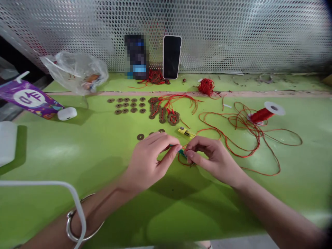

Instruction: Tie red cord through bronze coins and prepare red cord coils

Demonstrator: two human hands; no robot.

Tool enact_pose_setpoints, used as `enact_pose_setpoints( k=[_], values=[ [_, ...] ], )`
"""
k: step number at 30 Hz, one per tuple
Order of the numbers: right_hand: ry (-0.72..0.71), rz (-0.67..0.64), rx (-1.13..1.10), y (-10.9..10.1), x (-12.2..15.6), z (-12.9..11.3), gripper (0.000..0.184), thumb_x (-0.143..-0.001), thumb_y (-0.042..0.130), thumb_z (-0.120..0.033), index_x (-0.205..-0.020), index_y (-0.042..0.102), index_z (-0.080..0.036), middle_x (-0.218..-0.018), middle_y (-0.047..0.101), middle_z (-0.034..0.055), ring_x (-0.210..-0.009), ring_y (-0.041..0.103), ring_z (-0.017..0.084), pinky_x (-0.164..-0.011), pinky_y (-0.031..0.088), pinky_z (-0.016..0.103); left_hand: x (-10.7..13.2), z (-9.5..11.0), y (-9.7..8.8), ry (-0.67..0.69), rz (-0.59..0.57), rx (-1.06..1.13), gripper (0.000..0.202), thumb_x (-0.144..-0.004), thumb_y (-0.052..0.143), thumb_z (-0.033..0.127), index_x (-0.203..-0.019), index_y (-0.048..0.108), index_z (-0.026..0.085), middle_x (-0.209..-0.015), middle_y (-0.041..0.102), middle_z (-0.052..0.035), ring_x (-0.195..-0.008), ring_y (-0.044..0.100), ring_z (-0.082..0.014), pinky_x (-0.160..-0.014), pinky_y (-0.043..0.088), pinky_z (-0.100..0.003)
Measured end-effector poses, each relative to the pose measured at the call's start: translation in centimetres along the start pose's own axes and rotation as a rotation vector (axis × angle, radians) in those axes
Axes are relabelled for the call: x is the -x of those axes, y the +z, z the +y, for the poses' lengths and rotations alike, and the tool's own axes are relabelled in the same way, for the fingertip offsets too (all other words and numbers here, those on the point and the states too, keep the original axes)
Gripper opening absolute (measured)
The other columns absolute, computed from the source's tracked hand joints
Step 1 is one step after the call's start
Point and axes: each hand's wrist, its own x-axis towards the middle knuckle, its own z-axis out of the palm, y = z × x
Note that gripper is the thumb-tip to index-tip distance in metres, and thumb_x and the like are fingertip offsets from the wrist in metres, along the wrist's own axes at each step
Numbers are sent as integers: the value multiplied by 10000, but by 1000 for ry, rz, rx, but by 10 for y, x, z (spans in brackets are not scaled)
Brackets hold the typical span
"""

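Observation:
My left hand (153, 159) is closed in a pinch, thumb against forefinger, on a thin red cord (184, 148). Close beside it, my right hand (212, 157) also pinches at the cord with its fingers curled. A slim teal thing (182, 152) shows between the two hands; its kind and most of its length are hidden by my fingers. Just beyond the hands lies a yellow lighter (184, 131). A round coin with a centre hole (140, 137) lies by my left hand, with others partly covered by it.
Rows of coins (126, 104) and coins tied with red cord (173, 118) lie ahead. To the right are loose cord and a spool (261, 114). Behind stand a phone (172, 57), a red cord ball (206, 86) and a plastic bag (77, 71). A white cable (59, 183) crosses my left forearm.

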Motion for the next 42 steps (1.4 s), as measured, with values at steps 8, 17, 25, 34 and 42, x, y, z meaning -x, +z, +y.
enact_pose_setpoints(
  k=[8,17,25,34,42],
  values=[
    [-46,-24,-37,1,0,1,132,-873,577,-245,-765,551,-174,-676,583,-6,-625,551,105,-613,462,231,-2,3,-5,-50,13,-4,109,-908,538,180,-814,592,180,-731,647,13,-660,587,-108,-605,444,-217],
    [158,-137,-349,13,-6,11,221,-838,624,-294,-1007,565,-166,-742,610,1,-648,582,99,-616,496,228,-7,-11,-13,-157,38,27,80,-901,563,212,-832,601,193,-745,630,36,-654,577,-86,-598,442,-186],
    [188,-121,-219,12,-11,20,197,-835,594,-211,-1027,614,-173,-936,697,52,-785,643,123,-706,515,238,-13,-11,-30,-258,55,155,123,-894,557,233,-784,603,199,-625,558,54,-547,500,-69,-464,363,-175],
    [148,-151,-181,7,-12,18,213,-856,564,-300,-1025,609,-179,-977,661,61,-737,620,124,-673,520,257,-22,-9,-42,-250,119,157,127,-885,563,275,-796,616,203,-753,646,12,-691,594,-115,-611,467,-214],
    [64,-25,-112,-1,-11,12,186,-852,528,-287,-946,617,-153,-776,598,27,-661,546,114,-611,458,245,-46,-24,-50,-251,211,252,163,-844,602,343,-787,626,192,-725,648,-11,-701,608,-140,-651,499,-262]
  ],
)
